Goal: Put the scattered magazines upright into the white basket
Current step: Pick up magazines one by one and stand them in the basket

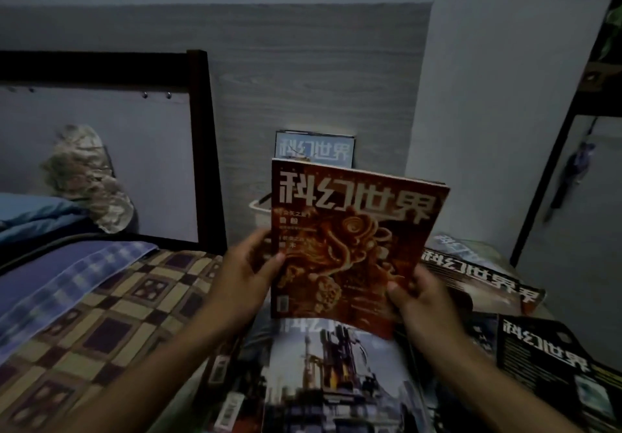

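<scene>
You've got the red magazine [353, 247] held up nearly upright in the center of the frame, cover facing you. Your left hand [245, 274] grips its left edge, thumb on the cover, and your right hand [417, 301] pinches the lower right corner. The white basket [261, 212] peeks out just behind the magazine's left side, mostly hidden, with a blue magazine [314, 148] already standing upright in it against the wood-grain panel [303, 69]. More magazines lie flat below: a pale one with towers [336, 375] at bottom center, a black one [545, 355] lower right, another dark one [478, 274] at right. A checkered blanket [101, 298] covers the bed on the left.
</scene>
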